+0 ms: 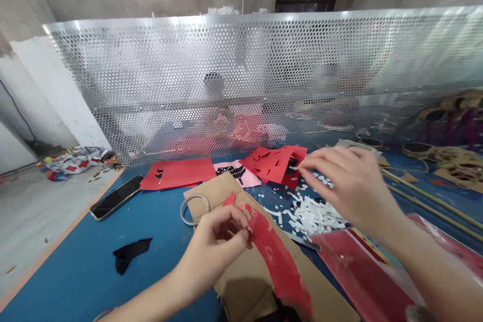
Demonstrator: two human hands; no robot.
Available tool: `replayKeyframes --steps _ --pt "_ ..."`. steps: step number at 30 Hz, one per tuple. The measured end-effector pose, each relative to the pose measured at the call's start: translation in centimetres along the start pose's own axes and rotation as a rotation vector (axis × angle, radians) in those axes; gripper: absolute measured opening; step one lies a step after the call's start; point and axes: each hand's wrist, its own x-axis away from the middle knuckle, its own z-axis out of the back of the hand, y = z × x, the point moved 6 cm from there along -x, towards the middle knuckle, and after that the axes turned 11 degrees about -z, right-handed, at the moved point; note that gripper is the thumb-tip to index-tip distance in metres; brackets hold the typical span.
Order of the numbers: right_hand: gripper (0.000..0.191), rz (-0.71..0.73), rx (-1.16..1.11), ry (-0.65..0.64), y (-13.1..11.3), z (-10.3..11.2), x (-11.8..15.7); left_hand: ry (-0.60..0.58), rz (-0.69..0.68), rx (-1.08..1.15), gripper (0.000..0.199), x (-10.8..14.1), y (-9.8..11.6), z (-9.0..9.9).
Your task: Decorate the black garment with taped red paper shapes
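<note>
My left hand (pixel 222 241) pinches the upper end of a long red strip (pixel 277 256), which looks like paper or thin film and curves down over a piece of brown cardboard (pixel 241 274). My right hand (pixel 349 183) is raised above a heap of small white strips (pixel 313 214). Its thumb and fingers are closed together, with what seems a small white strip (pixel 292 167) at the tips. Just beyond it lies a cut-out red sheet (pixel 277 161). A silver ring-shaped bangle (pixel 194 196) rests at the cardboard's left edge.
A phone (pixel 116 197) and a black scrap (pixel 132 253) lie on the blue table (pixel 75 266). A blade (pixel 304 241) is beside the white heap. Red sheets (pixel 181 173), a red folder (pixel 358 266) and thin sticks (pixel 433 196) lie around. A perforated metal screen (pixel 234 60) stands behind, people beyond it.
</note>
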Motion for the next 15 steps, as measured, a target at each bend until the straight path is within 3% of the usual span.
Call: replayKeyframes --steps 4,7,10,13,15 --pt "0.035 -0.050 0.084 -0.117 5.1 -2.2 1.6 0.040 0.000 0.032 0.004 -0.3 0.3 0.7" --pt "0.039 0.012 0.029 -0.232 5.2 -3.0 4.3 0.079 -0.004 0.038 0.005 -0.6 0.7 1.1" --pt "0.032 0.094 -0.089 -0.340 0.6 -2.2 7.9 0.131 -0.037 0.042 0.005 -1.1 1.1 1.7" --pt "0.032 0.146 -0.223 -0.415 -6.7 -0.5 12.0 0.182 -0.074 0.043 0.005 -1.6 1.6 2.3" --pt "0.025 0.196 -0.453 -0.457 -11.6 0.6 14.4 0.208 -0.089 0.042 0.005 -1.7 1.9 2.6"
